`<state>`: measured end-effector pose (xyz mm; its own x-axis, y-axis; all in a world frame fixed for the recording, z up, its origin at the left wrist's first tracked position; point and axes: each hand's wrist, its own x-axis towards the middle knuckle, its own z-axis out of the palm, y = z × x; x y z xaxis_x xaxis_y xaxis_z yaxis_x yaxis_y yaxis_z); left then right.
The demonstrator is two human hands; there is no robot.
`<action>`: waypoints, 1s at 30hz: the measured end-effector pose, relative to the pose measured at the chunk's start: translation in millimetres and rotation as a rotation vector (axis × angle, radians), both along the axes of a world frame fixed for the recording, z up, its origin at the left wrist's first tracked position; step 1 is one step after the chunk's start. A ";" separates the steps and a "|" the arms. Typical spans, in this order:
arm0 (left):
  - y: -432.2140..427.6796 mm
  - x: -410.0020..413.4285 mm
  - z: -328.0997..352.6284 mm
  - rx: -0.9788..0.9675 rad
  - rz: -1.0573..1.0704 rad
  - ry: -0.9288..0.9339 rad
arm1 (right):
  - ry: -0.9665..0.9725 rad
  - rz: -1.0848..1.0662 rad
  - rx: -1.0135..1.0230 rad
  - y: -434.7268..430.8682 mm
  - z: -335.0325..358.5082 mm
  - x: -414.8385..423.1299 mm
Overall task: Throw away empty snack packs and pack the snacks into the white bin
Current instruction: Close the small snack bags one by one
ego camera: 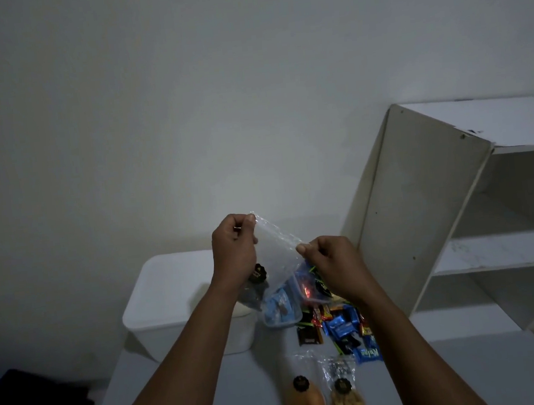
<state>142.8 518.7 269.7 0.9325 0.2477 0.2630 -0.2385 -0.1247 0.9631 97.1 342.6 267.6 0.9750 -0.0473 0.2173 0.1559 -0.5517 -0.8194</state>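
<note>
I hold a clear crinkled plastic snack pack [278,250] up above the counter [244,384], my left hand [234,251] and right hand [330,261] each pinching a top corner. Blue and red wrappers show through its lower part. The white rectangular plastic bin [167,297] sits upright behind my left forearm. A heap of small blue, red and black wrapped snacks [339,324] lies just right of it. Nearest me lie a clear pouch of orange snacks [302,401] and a clear pouch of pale snacks [345,400], side by side.

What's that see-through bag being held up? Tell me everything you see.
The clear plastic bag is thin and crinkly. The left hand and the right hand each pinch a top corner, so its top edge slants down to the right. It hangs above the table, in front of loose snacks. A dark round label shows at its lower left. Whether it is empty is unclear.
</note>
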 end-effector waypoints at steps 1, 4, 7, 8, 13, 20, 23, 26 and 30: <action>-0.2 -0.2 -0.3 0.004 -0.005 0.006 | -0.001 -0.015 0.029 0.1 -2.5 0.4; 1.2 -1.1 6.1 0.015 -0.101 0.009 | 0.017 -0.009 0.062 -5.7 -1.2 1.2; 4.2 -4.4 16.1 0.132 -0.278 0.005 | 0.021 0.095 0.054 -4.4 15.3 -1.0; 2.0 -7.2 18.2 0.189 -0.345 0.002 | 0.005 0.120 0.049 -1.3 21.2 0.0; -6.6 -13.7 18.3 0.289 -0.350 -0.063 | -0.051 0.090 0.020 8.4 33.3 11.6; -6.4 -13.2 7.5 0.401 -0.208 -0.177 | -0.028 0.031 0.100 14.1 34.6 13.6; -6.8 -16.4 6.0 0.200 -0.173 -0.105 | -0.003 0.048 0.100 13.0 38.3 8.4; -1.1 -13.1 11.1 0.120 -0.157 -0.060 | 0.016 0.037 0.136 10.5 34.7 -0.9; 4.9 -9.2 14.9 0.069 -0.117 -0.028 | 0.068 0.013 0.219 0.9 27.0 -9.8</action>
<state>133.7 523.6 284.7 0.9459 0.1180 0.3021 -0.2821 -0.1606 0.9459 87.3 343.5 294.6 0.9878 -0.0740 0.1368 0.1018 -0.3576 -0.9283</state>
